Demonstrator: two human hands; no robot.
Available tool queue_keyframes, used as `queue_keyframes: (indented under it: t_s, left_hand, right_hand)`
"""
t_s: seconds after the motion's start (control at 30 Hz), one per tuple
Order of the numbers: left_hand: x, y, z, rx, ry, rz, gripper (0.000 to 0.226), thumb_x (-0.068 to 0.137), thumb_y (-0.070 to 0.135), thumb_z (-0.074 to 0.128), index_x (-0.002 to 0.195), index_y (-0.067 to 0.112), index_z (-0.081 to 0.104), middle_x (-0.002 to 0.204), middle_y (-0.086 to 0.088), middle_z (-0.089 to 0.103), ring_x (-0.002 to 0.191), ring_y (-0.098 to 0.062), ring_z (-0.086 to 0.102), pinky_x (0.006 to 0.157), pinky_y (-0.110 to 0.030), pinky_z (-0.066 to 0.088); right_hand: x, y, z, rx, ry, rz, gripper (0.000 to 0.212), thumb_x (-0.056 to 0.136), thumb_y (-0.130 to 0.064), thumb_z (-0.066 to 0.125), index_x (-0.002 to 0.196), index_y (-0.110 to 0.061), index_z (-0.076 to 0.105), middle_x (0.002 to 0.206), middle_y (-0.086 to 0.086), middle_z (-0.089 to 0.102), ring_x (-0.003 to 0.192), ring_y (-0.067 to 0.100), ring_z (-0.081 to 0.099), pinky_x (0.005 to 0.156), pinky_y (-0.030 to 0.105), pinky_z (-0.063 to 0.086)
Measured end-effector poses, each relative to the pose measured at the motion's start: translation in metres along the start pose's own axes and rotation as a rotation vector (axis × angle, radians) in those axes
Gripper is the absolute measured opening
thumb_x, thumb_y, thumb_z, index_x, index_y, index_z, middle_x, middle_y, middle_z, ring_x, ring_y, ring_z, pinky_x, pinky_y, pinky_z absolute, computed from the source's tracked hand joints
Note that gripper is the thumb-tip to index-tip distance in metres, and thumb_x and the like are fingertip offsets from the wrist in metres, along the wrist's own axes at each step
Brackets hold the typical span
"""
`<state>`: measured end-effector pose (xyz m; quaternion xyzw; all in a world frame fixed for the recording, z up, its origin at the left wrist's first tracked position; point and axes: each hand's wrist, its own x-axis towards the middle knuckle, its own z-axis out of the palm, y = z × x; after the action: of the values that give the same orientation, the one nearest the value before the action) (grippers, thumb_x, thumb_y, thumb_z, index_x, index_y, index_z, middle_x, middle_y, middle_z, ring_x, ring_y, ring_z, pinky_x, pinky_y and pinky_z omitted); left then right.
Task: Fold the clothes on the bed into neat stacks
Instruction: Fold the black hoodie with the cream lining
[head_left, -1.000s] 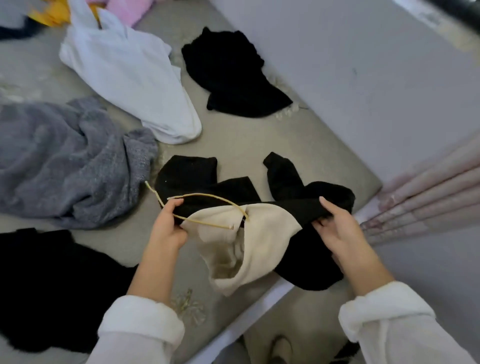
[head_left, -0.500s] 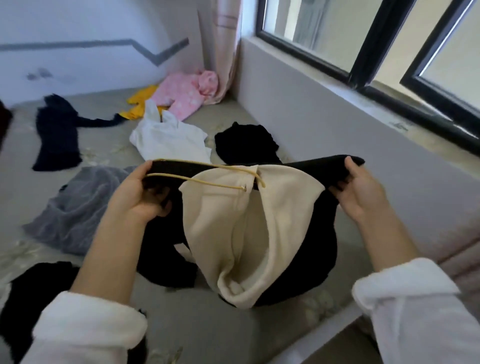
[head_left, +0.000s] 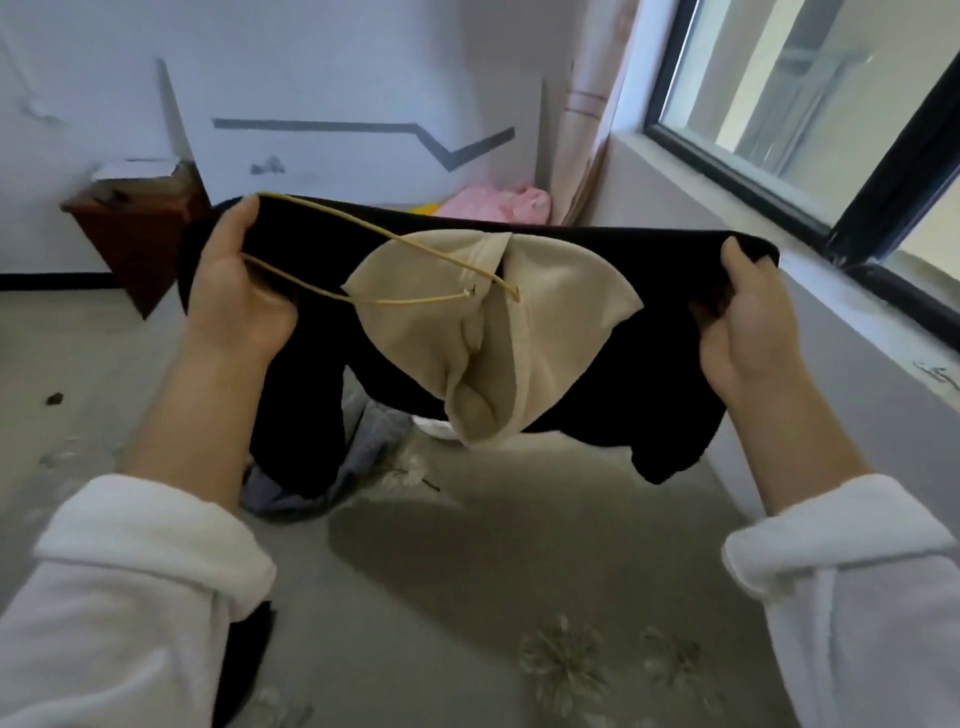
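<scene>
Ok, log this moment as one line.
left hand: grips black hoodie | right hand: grips hoodie | hoodie: held above bed, unfolded

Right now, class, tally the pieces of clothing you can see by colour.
Black with beige hood, held up: 1
Pink: 1
Yellow: 1
Grey-blue: 1
White: 1
Black, by left sleeve: 1
Total: 6

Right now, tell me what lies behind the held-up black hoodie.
Above the black hoodie, a pink garment and a yellow scrap show; below, grey cloth. Anything else is covered.
</scene>
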<state>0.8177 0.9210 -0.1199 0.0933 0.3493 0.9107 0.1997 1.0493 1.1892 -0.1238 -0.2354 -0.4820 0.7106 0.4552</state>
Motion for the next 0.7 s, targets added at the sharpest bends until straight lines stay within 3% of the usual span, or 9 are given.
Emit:
queue_keyframes:
  t_s: [0.07,0.13,0.23,0.33,0.4,0.47,0.53,0.6,0.7]
  left_hand:
    - [-0.022,-0.011,-0.014,0.038,0.0,0.032,0.02,0.093,0.023,0.052,0.094,0.012,0.069,0.102,-0.005,0.07,0.103,-0.02,0.065,0.096,-0.032,0.05]
    - [-0.044,-0.027,-0.039,0.106,0.045,0.031,0.02,0.094,0.023,0.049,0.104,0.012,0.063,0.102,-0.003,0.067,0.104,-0.018,0.063,0.096,-0.03,0.049]
    - [-0.082,-0.059,-0.091,0.216,0.153,-0.006,0.021,0.093,0.018,0.048,0.106,0.012,0.063,0.101,-0.001,0.065,0.103,-0.017,0.062,0.097,-0.027,0.048]
    - [-0.12,-0.098,-0.147,0.355,0.383,-0.157,0.027,0.088,0.014,0.052,0.069,0.022,0.07,0.069,0.007,0.064,0.07,-0.009,0.063,0.079,-0.024,0.045]
    - [-0.143,-0.131,-0.186,0.479,0.548,-0.302,0.023,0.086,0.016,0.057,0.066,0.023,0.067,0.062,0.008,0.06,0.062,-0.007,0.057,0.076,-0.026,0.037]
    - [-0.166,-0.163,-0.22,0.571,0.674,-0.499,0.015,0.088,0.022,0.06,0.073,0.022,0.064,0.058,0.006,0.059,0.055,-0.006,0.057,0.065,-0.023,0.042]
    - [-0.191,-0.194,-0.248,0.566,0.755,-0.701,0.012,0.091,0.026,0.057,0.081,0.021,0.062,0.069,0.002,0.059,0.064,-0.01,0.055,0.06,-0.025,0.042]
    - [-0.21,-0.221,-0.27,0.513,0.777,-0.846,0.016,0.097,0.027,0.049,0.099,0.017,0.061,0.09,-0.004,0.058,0.08,-0.016,0.052,0.067,-0.027,0.038]
    - [-0.231,-0.255,-0.29,0.498,0.765,-0.969,0.037,0.101,0.024,0.042,0.131,0.005,0.05,0.122,-0.011,0.058,0.115,-0.027,0.053,0.095,-0.032,0.039]
  right_hand:
    - [-0.013,0.009,-0.015,-0.005,-0.009,0.011,0.011,0.099,-0.019,0.049,0.095,-0.018,0.06,0.093,-0.001,0.063,0.091,0.014,0.062,0.088,0.028,0.052]
    - [-0.027,0.025,-0.036,-0.018,-0.01,0.039,0.012,0.098,-0.017,0.049,0.094,-0.016,0.06,0.093,0.0,0.063,0.093,0.015,0.061,0.091,0.031,0.05]
    - [-0.046,0.064,-0.076,-0.096,0.021,0.137,0.023,0.099,-0.015,0.048,0.116,-0.006,0.06,0.114,0.008,0.064,0.109,0.019,0.061,0.098,0.033,0.047]
    - [-0.071,0.114,-0.121,-0.188,0.109,0.297,0.035,0.096,-0.015,0.051,0.13,-0.006,0.055,0.132,0.008,0.058,0.122,0.021,0.054,0.103,0.036,0.044]
    - [-0.089,0.153,-0.15,-0.29,0.165,0.436,0.039,0.093,-0.017,0.057,0.131,-0.012,0.056,0.136,0.002,0.056,0.126,0.019,0.05,0.105,0.035,0.041]
    - [-0.107,0.193,-0.177,-0.396,0.211,0.608,0.042,0.091,-0.02,0.06,0.132,-0.014,0.056,0.139,0.002,0.052,0.129,0.022,0.046,0.109,0.041,0.036]
    - [-0.125,0.229,-0.197,-0.426,0.256,0.792,0.042,0.093,-0.022,0.058,0.134,-0.014,0.054,0.138,0.006,0.053,0.126,0.025,0.048,0.103,0.04,0.041]
    - [-0.144,0.259,-0.211,-0.402,0.297,0.938,0.046,0.098,-0.02,0.05,0.142,-0.013,0.042,0.137,0.012,0.053,0.123,0.029,0.051,0.096,0.038,0.043]
    - [-0.173,0.29,-0.224,-0.443,0.327,1.03,0.046,0.103,-0.022,0.042,0.148,-0.014,0.032,0.134,0.016,0.054,0.119,0.033,0.054,0.1,0.043,0.043]
